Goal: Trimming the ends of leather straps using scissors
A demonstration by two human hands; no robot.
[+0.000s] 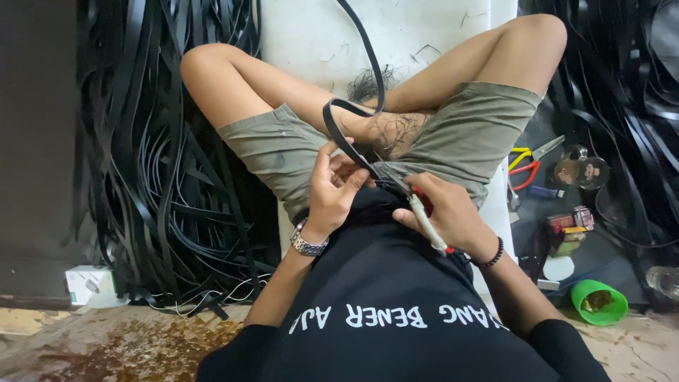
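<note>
Right hand (442,212) grips scissors (417,205), blades up-left; left hand (332,187) apparently pinches strap (353,113).

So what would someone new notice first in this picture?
At centre, the left hand pinches a long black rubber strip that loops up over the lap, while the right hand holds red-handled scissors against it. Heaps of black strips fill the left side, and a green plastic cup sits lower right.

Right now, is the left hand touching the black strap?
Touching. The head view shows the left hand with its fingers pinching the black strap just below its loop, no gap visible.
</note>
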